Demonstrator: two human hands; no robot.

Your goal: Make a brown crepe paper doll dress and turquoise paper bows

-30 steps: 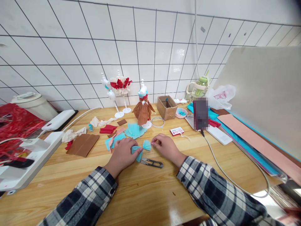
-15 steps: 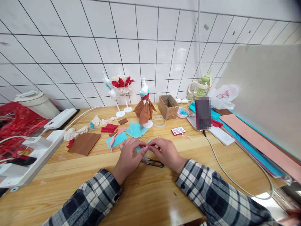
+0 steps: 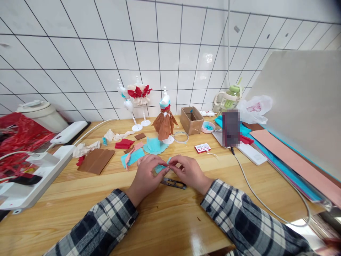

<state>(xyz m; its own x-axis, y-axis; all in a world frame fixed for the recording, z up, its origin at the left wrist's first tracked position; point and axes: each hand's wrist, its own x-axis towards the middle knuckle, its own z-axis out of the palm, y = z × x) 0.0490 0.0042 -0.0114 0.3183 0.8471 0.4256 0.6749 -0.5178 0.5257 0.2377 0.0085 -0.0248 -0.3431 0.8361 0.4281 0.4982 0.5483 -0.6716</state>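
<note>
My left hand [image 3: 149, 174] and my right hand [image 3: 190, 172] meet at the fingertips over the table, both closed in a pinch. Between them is something tiny and pinkish, too small to name. A light-blue crepe paper piece [image 3: 160, 168] shows behind the left thumb; whether it is held or lies on the table I cannot tell. Black thread snips [image 3: 174, 183] lie just under the hands. Beyond them stands a small white dress form with a brown paper skirt [image 3: 163, 124], and a round light-blue paper piece [image 3: 155, 145] lies at its base.
Blue, red and brown paper scraps [image 3: 96, 161] lie to the left. Behind are two more dress forms [image 3: 137, 127], a cardboard box [image 3: 191, 121] and a wire coil [image 3: 181, 137]. A power strip [image 3: 39, 185] borders the left; a phone [image 3: 231, 128] with a cable stands right.
The view has shifted slightly. Both hands stay pinched together at nearly the same place, with only a small movement of the fingertips.
</note>
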